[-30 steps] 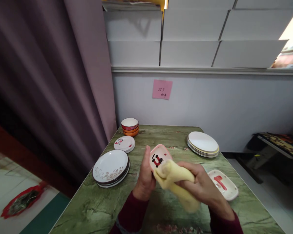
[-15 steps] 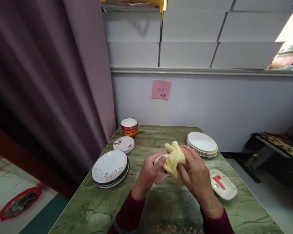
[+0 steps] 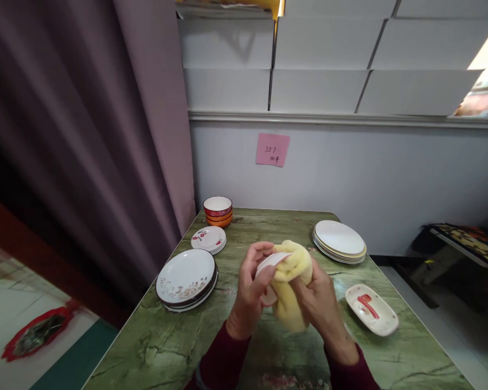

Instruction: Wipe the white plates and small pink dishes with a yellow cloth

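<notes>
Small dish point(image 3: 273, 259), seen from the head camera, sits above the middle of the green marbled table point(image 3: 162, 341), lifted off the surface and tilted nearly on edge, so that only its pale rim and a bit of its lower end show. The left hand point(image 3: 250, 290) grasps it, with the fingers curled over the upper rim and the thumb on the side facing the person. A yellow cloth point(image 3: 289, 303) wraps the dish from its 3 o'clock side and hangs down below it. The right hand point(image 3: 319, 303) is clenched on the cloth and presses it against the dish, its fingers bunched in the fabric. Both wrists wear dark red sleeves point(image 3: 223, 363). At 9 o'clock from the dish, a stack of large flowered plates point(image 3: 186, 278) lies near the table's left edge. At 10 o'clock lies a smaller stack of flowered plates point(image 3: 209, 238), and beyond it a pile of red and orange bowls point(image 3: 217, 210). At 2 o'clock stands a stack of plain white plates point(image 3: 339, 240). At 4 o'clock, an oblong dish point(image 3: 384, 322) with a red mark lies flat on the table, apart from the right hand. At 12 o'clock, a pink note point(image 3: 272, 149) sticks to the wall, under white boxes point(image 3: 321, 54). A purple curtain point(image 3: 85, 135) hangs at the left.
</notes>
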`<state>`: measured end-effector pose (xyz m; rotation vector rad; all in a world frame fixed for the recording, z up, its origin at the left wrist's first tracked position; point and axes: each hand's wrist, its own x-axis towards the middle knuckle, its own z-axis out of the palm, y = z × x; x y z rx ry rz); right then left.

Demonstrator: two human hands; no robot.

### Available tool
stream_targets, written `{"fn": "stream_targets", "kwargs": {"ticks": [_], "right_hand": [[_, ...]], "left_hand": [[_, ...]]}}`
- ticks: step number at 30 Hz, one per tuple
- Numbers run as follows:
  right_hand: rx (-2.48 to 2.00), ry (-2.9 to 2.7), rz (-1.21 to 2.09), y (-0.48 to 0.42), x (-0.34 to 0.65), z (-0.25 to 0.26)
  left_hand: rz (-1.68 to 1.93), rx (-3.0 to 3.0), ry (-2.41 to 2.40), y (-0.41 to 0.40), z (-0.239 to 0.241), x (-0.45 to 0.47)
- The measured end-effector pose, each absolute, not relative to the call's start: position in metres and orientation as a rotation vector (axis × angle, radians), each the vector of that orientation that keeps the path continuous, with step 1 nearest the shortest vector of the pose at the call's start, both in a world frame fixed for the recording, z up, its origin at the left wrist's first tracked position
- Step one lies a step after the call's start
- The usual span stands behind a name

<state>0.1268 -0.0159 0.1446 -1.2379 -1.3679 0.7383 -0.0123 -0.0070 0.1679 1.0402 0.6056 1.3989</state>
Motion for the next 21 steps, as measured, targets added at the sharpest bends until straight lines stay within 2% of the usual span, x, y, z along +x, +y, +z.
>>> {"fn": "stream_targets", "kwargs": {"ticks": [6, 11, 17, 19, 21], "right_hand": [[-1.009, -1.052, 1.314, -0.016, 0.108, 0.141], [-0.86, -0.962, 1.512, -0.017, 0.103, 0.142], [-0.909, -0.871, 1.397, -0.013, 0.105, 0.136], [-1.035, -0.881, 1.23, -0.01, 0.11, 0.131], [-1.205, -0.966, 0.927, -0.008, 0.119, 0.126]], "left_hand": [[1.686, 1.235, 0.553, -0.016, 0.17, -0.012], [1.718, 1.344, 0.582, -0.018, 0.17, -0.015], [1.728, 1.638, 0.742, -0.006, 0.163, -0.025], [1.639, 1.731, 0.795, 0.0, 0.164, -0.029], [1.552, 1.778, 0.855, 0.006, 0.165, -0.032]]}}
